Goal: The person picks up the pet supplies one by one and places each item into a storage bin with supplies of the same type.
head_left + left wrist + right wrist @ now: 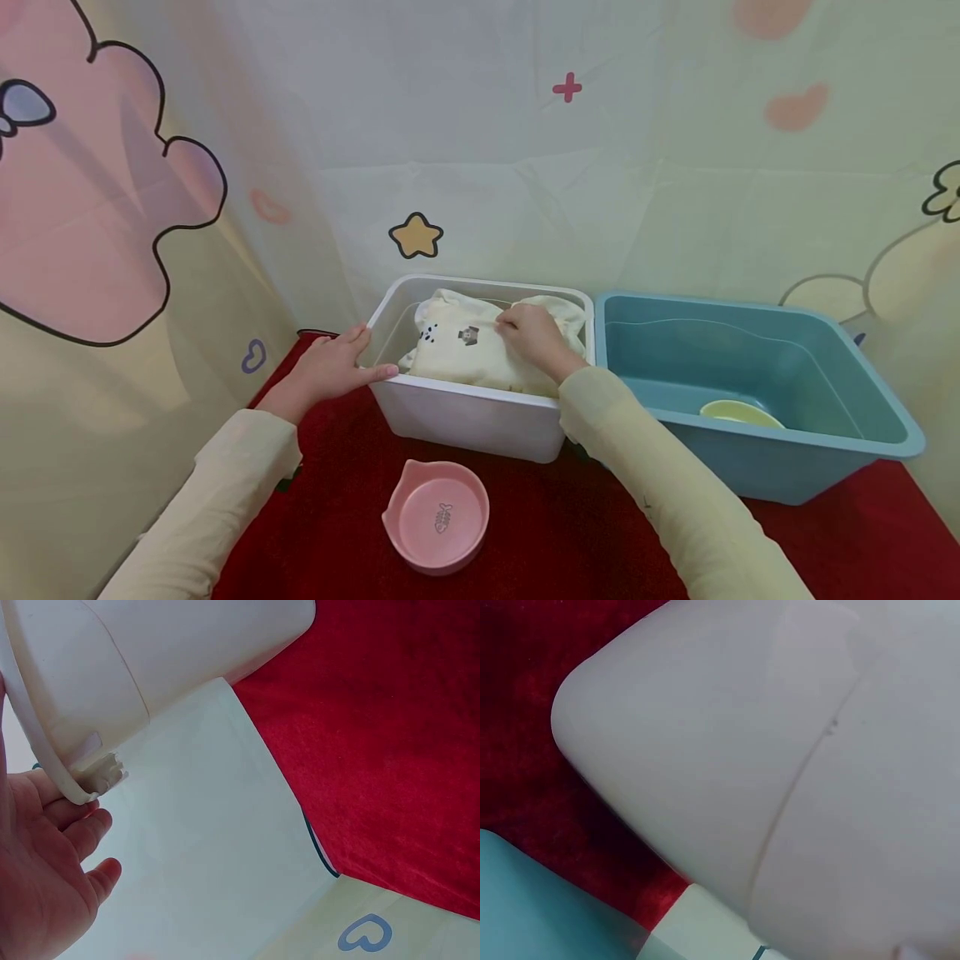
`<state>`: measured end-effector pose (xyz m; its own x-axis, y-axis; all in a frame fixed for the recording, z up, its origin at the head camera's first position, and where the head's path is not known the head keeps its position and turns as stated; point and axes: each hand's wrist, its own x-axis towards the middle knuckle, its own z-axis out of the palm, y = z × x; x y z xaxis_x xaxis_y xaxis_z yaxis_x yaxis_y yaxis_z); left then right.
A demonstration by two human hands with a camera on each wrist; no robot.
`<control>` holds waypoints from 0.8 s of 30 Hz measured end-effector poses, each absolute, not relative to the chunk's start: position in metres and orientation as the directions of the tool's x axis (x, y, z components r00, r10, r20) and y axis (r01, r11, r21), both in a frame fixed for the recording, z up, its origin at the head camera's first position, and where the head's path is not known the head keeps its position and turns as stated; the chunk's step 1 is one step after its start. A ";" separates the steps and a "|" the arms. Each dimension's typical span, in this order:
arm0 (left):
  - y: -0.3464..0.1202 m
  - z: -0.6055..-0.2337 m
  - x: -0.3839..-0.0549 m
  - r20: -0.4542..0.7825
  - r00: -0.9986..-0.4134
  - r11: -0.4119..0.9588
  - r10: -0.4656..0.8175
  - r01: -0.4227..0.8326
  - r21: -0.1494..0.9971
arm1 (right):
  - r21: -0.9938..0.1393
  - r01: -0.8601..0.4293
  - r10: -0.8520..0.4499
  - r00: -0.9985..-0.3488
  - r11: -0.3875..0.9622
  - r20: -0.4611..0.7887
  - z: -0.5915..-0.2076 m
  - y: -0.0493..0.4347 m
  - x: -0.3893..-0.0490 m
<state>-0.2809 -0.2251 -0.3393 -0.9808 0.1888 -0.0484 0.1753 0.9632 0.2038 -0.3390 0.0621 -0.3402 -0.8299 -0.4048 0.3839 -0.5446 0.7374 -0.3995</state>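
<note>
A white plastic bin (480, 421) holds a bundle of cream cloth (472, 350) with small animal prints; whether it is a garment I cannot tell. My left hand (333, 364) grips the bin's left front corner, thumb along the front rim. In the left wrist view, that hand (49, 862) has its fingers curled under the rim. Reaching over the front edge, my right hand (534, 333) pinches the cloth inside the bin, right of the dog print. The right wrist view shows mostly the bin's outer wall (705, 750), with the fingers out of sight.
A blue bin (757, 350) stands just right of the white one, with a pale yellow dish (738, 412) inside. In front sits a pink cat-eared bowl (442, 518) on the red cloth (570, 533). A printed curtain (480, 183) hangs close behind.
</note>
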 end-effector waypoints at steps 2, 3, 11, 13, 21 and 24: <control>-0.226 -0.339 -0.281 -0.046 -0.980 0.963 0.192 0.180 0.201 | -0.399 -0.545 -0.403 -0.829 0.737 0.387 -0.341 0.062 -0.339; -0.226 -0.339 -0.281 -0.046 -0.980 0.963 0.193 0.180 0.201 | -0.400 -0.544 -0.403 -0.830 0.738 0.386 -0.341 0.062 -0.339; -0.227 -0.340 -0.282 -0.037 -0.980 0.962 0.198 0.187 0.200 | -0.413 -0.522 -0.406 -0.849 0.747 0.339 -0.344 0.061 -0.338; -0.227 -0.341 -0.282 -0.036 -0.979 0.962 0.199 0.188 0.200 | -0.412 -0.518 -0.409 -0.852 0.749 0.327 -0.346 0.061 -0.338; -0.227 -0.340 -0.281 -0.036 -0.980 0.958 0.194 0.181 0.224 | -0.416 -0.508 -0.409 -0.859 0.755 0.307 -0.347 0.060 -0.335; -0.227 -0.341 -0.281 -0.034 -0.980 0.957 0.195 0.182 0.227 | -0.406 -0.515 -0.413 -0.854 0.755 0.315 -0.348 0.060 -0.335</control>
